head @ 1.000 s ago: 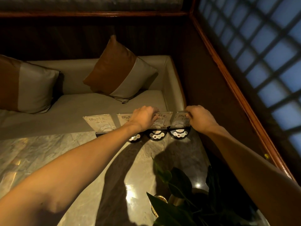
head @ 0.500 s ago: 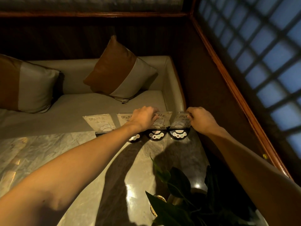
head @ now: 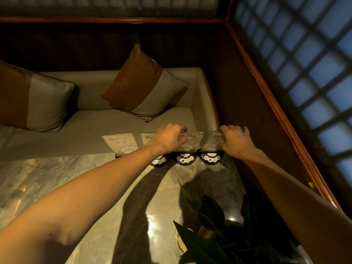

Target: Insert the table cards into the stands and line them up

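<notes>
four table cards (head: 120, 143) stand in a row at the far edge of the marble worktop (head: 57, 180), each upright and leaning slightly back in a dark stand (head: 184, 159) with a round base. the leftmost card, marked +10, stands free. my left hand (head: 168, 139) lies across the second and third cards, fingers curled over their top edges and pressed together on them; i cannot tell whether it pinches one card or just steadies both. my right hand (head: 235, 139) is closed on the top edge of the rightmost card (head: 214, 142), which sits a little turned compared with the others.

i judge all the cards are already in their stands, so the step in hand is the lining up. the next move calls for a small twist and nudge of the rightmost stand so its face matches its neighbours, then a check that the bases touch evenly and the gaps between the cards look the same.

compared with a second ago, very little differs: both hands sit on the same cards, my right hand has crept slightly along its card, and the row has not shifted in any way i can see.

beyond the row is a pale bench seat (head: 114, 122) with two brown-and-grey cushions (head: 144, 82); a leafy plant (head: 209, 225) stands near me on the worktop, and a latticed window (head: 314, 63) runs along my right.
</notes>
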Demonstrator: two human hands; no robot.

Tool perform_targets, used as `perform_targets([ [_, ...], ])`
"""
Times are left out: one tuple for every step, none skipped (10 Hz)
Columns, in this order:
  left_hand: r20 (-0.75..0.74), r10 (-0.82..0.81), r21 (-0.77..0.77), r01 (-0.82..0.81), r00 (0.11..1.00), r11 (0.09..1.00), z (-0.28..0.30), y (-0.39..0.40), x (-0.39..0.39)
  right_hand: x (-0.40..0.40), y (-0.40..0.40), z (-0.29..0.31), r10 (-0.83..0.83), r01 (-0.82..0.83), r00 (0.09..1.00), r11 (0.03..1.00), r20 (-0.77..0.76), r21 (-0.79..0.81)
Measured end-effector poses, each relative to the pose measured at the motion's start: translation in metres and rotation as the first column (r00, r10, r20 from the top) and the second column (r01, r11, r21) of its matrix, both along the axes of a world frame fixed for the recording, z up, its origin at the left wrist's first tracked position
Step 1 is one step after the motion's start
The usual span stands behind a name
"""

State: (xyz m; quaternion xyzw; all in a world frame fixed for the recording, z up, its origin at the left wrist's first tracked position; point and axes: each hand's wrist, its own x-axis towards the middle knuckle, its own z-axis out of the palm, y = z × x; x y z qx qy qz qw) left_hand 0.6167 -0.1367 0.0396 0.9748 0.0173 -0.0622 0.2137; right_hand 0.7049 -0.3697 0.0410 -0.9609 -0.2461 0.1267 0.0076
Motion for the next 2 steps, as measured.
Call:
perform_targets([
  [0.039,0.021,0.033,-0.022,0.999,0.999,0.007,0.009,-0.009,-0.006,0.003,0.005,0.004,-0.004,1.0,1.0,0.008,-0.031],
  [0.054,0.058,0.111,-0.064,0.997,0.992,0.018,0.025,-0.021,-0.017,0.008,0.017,0.027,-0.027,0.999,1.0,0.024,-0.013],
])
